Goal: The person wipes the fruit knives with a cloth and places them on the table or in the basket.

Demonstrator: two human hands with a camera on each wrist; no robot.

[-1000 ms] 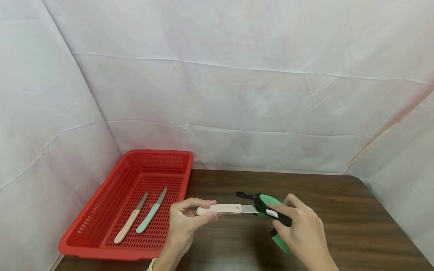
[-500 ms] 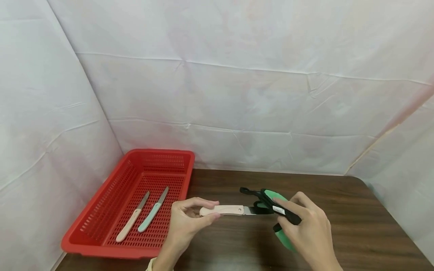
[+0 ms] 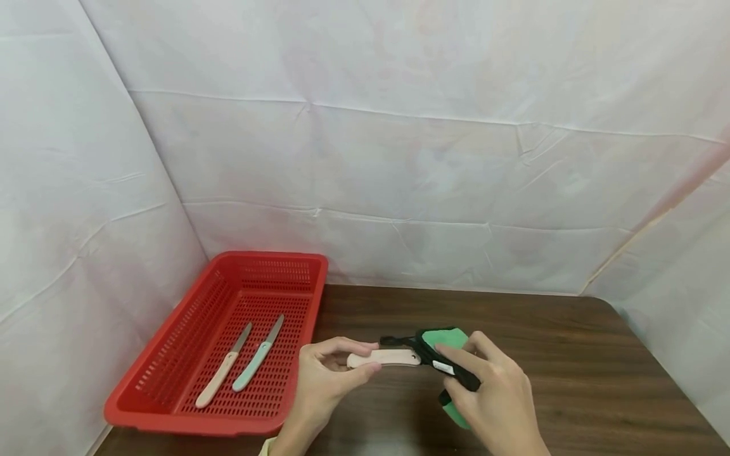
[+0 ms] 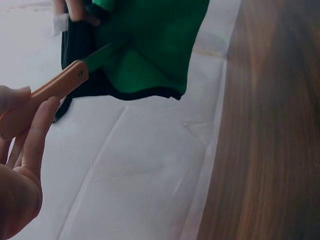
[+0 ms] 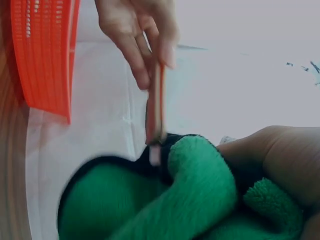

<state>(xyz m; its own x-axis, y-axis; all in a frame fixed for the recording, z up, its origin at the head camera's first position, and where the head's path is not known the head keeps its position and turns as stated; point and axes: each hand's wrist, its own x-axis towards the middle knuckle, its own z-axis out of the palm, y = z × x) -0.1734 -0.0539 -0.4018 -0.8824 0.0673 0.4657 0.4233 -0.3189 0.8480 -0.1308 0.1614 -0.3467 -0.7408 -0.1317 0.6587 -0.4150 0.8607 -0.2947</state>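
My left hand (image 3: 325, 380) pinches the pale pink handle of a folding knife (image 3: 390, 358) between thumb and fingers, its blade pointing right. In the left wrist view the knife (image 4: 55, 90) shows part of its blade against a green cloth (image 4: 150, 50) with black edging. My right hand (image 3: 493, 389) grips that cloth (image 3: 445, 339) by its folded black edge, which has a white label and a hanging loop. The blade lies within the cloth's fold and is mostly hidden in the head view. In the right wrist view fluffy green pile (image 5: 202, 180) surrounds the blade's base.
A red perforated basket (image 3: 213, 425) stands on the left of the dark wooden table (image 3: 576, 354). Inside it lie a knife with a pale pink handle (image 3: 217, 380) and one with a mint handle (image 3: 251, 367). White sheeting (image 3: 399, 158) hangs behind and at both sides.
The cloth in my right hand first slid right along the blade, uncovering more of it, then came back left up to the handle. My left hand with the knife shifted slightly right.
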